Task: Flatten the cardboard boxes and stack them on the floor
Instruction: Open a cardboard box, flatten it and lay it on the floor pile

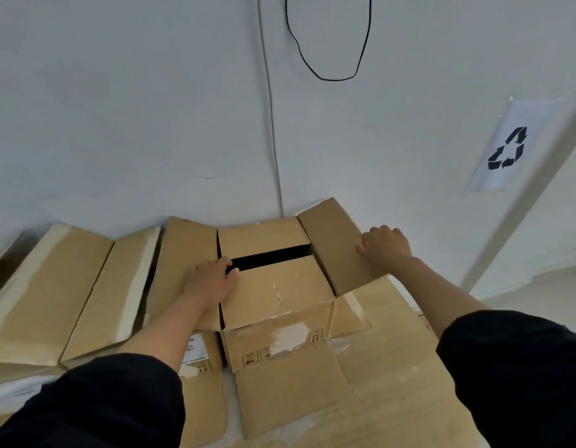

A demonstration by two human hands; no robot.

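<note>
Two hands work one box (pixel 277 299) that stands upright on flattened cardboard sheets (pixel 393 367) spread over the floor, its open top facing up and its printed side panel facing the person. Nearest, a bottom flap (pixel 289 396) already lies splayed out toward the person, likely so the body can fold down once the top is freed. The left hand (pixel 210 279) rests on the near top flap with its fingers (pixel 228 265) curled over the edge at the dark gap, apparently to lift or hold that flap. The right hand (pixel 385 247) grips the upper edge of the right side flap (pixel 338 247), fingers curled round it, holding it tilted up and outward, probably to open the box for collapsing. The gap, and so the box's long axis, runs left to right, parallel to the wall (pixel 150 108) just behind. Left of the box, more cardboard (pixel 70 295) leans at the wall's foot. Higher on the wall hang a black cable loop (pixel 328 79) and a recycling sign (pixel 509 147).
</note>
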